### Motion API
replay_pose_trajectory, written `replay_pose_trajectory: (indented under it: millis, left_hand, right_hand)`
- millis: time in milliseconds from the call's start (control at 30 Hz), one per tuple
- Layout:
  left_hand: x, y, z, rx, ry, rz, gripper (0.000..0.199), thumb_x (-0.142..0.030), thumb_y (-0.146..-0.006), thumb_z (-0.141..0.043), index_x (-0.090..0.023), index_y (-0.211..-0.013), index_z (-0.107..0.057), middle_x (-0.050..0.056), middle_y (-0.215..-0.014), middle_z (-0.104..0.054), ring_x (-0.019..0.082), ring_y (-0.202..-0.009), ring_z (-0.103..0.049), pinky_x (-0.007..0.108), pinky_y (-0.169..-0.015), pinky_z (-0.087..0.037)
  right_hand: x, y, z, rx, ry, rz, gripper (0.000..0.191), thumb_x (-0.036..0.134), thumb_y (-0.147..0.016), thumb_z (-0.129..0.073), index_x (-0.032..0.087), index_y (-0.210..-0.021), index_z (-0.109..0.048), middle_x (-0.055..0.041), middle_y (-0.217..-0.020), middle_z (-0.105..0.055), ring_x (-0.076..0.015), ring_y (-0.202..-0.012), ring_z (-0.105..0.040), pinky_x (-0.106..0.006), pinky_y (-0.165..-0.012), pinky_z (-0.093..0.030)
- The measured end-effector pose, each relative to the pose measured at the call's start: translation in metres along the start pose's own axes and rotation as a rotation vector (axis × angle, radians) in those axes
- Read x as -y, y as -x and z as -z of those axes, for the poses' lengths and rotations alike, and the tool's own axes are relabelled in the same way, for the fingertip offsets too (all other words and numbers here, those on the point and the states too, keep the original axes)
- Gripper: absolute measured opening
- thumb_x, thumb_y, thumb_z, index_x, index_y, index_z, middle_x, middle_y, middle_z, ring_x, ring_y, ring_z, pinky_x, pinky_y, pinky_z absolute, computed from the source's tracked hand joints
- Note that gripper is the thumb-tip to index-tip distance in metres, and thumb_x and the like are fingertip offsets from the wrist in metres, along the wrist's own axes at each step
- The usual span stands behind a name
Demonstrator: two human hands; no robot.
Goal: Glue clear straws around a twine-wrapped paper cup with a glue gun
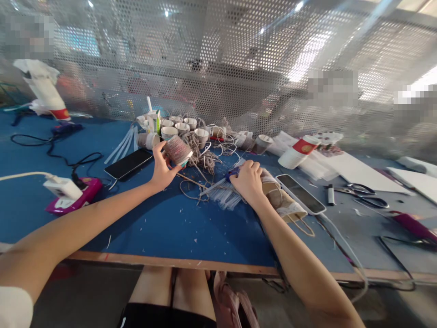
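Note:
My left hand grips a small cup wound with brown and reddish cord, tilted above the table. My right hand is closed round a blue tool, seemingly a glue gun, mostly hidden by the fingers; a dark cable runs down from it. Clear glue sticks lie just left of that hand. Beyond the left hand is a tangle of brown cord, with several cord-wrapped cups behind it. Brown cord-wrapped cups lie on their sides by my right wrist.
A black phone and a magenta power strip lie left; a white-framed phone and scissors lie right. A red-and-white paper cup leans at back right. A perforated metal screen stands behind the blue table.

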State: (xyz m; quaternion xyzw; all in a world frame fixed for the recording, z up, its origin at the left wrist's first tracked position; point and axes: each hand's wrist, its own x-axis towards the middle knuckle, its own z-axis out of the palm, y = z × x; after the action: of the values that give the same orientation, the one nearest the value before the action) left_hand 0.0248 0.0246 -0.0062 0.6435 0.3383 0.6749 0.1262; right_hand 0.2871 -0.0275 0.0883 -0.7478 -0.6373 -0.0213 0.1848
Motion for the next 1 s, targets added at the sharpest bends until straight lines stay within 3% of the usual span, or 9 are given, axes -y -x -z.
replay_pose_trajectory:
  millis: [133, 300, 400, 533, 667, 733, 800, 867, 1000]
  left_hand:
    - [-0.002, 0.0, 0.0, 0.035, -0.02, 0.01, 0.087, -0.056, -0.08, -0.075, -0.03, -0.142, -0.02, 0.013, -0.125, -0.046, 0.021, -0.1, -0.062, 0.038, -0.081, -0.06]
    - [-0.005, -0.001, 0.0, 0.056, 0.018, 0.043, 0.085, -0.055, -0.08, -0.075, -0.03, -0.14, -0.02, 0.012, -0.122, -0.047, 0.02, -0.097, -0.063, 0.037, -0.077, -0.06]
    - [-0.006, 0.0, 0.0, 0.042, 0.035, 0.077, 0.084, -0.052, -0.078, -0.077, -0.03, -0.138, -0.023, 0.01, -0.118, -0.047, 0.018, -0.09, -0.062, 0.035, -0.072, -0.059]
    - [-0.007, 0.001, 0.0, 0.039, 0.072, 0.094, 0.084, -0.056, -0.077, -0.077, -0.032, -0.136, -0.024, 0.01, -0.117, -0.048, 0.019, -0.092, -0.062, 0.034, -0.07, -0.058]
    - [-0.008, 0.002, -0.001, 0.059, 0.087, 0.089, 0.083, -0.06, -0.078, -0.075, -0.033, -0.137, -0.022, 0.01, -0.118, -0.05, 0.02, -0.093, -0.064, 0.036, -0.071, -0.058]
    - [-0.009, 0.002, -0.002, 0.054, 0.083, 0.072, 0.082, -0.06, -0.078, -0.075, -0.034, -0.136, -0.022, 0.01, -0.119, -0.049, 0.021, -0.096, -0.065, 0.037, -0.073, -0.059]
    - [-0.011, 0.002, -0.003, 0.059, 0.095, 0.074, 0.081, -0.058, -0.077, -0.076, -0.033, -0.134, -0.024, 0.01, -0.12, -0.049, 0.021, -0.097, -0.065, 0.035, -0.071, -0.059]
    - [-0.013, 0.002, -0.003, 0.07, 0.125, 0.091, 0.08, -0.054, -0.076, -0.077, -0.032, -0.132, -0.025, 0.01, -0.12, -0.049, 0.02, -0.095, -0.066, 0.031, -0.066, -0.058]
    - [-0.014, 0.002, -0.002, 0.08, 0.189, 0.105, 0.078, -0.046, -0.074, -0.08, -0.03, -0.129, -0.028, 0.008, -0.119, -0.048, 0.017, -0.094, -0.065, 0.025, -0.063, -0.056]
  right_hand:
    - [-0.009, -0.005, 0.002, 0.094, 0.151, 0.039, 0.047, 0.028, -0.082, -0.056, -0.003, -0.117, -0.051, -0.0336, -0.117, -0.058, -0.0481, -0.12, -0.051, -0.055, -0.096, -0.043]
    - [-0.017, -0.01, 0.0, 0.225, 0.221, 0.12, 0.067, 0.035, -0.069, -0.073, -0.001, -0.122, -0.053, -0.0344, -0.121, -0.058, -0.0503, -0.117, -0.054, -0.058, -0.093, -0.045]
    - [-0.016, -0.011, -0.007, 0.195, 0.213, 0.098, 0.06, 0.027, -0.072, -0.071, -0.005, -0.119, -0.055, -0.0374, -0.12, -0.058, -0.0505, -0.118, -0.054, -0.057, -0.092, -0.045]
    - [-0.014, -0.014, -0.01, 0.093, 0.149, 0.065, 0.047, 0.032, -0.082, -0.063, -0.003, -0.114, -0.06, -0.0326, -0.11, -0.064, -0.045, -0.112, -0.058, -0.055, -0.094, -0.044]
    - [-0.011, -0.015, 0.0, -0.12, -0.087, 0.066, 0.035, 0.032, -0.092, -0.049, 0.003, -0.105, -0.063, -0.0308, -0.109, -0.066, -0.0418, -0.112, -0.061, -0.056, -0.098, -0.044]
    - [-0.008, -0.012, 0.005, -0.152, -0.299, 0.052, 0.034, 0.038, -0.095, -0.044, 0.011, -0.099, -0.064, -0.0242, -0.097, -0.07, -0.0385, -0.1, -0.066, -0.053, -0.09, -0.05]
    - [-0.001, -0.005, 0.007, -0.078, -0.575, 0.056, 0.039, 0.052, -0.094, -0.044, 0.019, -0.088, -0.064, -0.0123, -0.069, -0.068, -0.0325, -0.073, -0.069, -0.047, -0.072, -0.056]
    - [0.006, 0.004, 0.007, 0.044, -0.843, 0.065, 0.044, 0.065, -0.087, -0.053, 0.023, -0.076, -0.061, -0.0018, -0.046, -0.055, -0.0245, -0.045, -0.059, -0.04, -0.052, -0.053]
    - [0.022, 0.023, 0.006, 0.199, -1.105, 0.12, 0.043, 0.061, -0.067, -0.078, 0.023, -0.062, -0.058, 0.0046, -0.035, -0.048, -0.0147, -0.028, -0.044, -0.031, -0.032, -0.042]
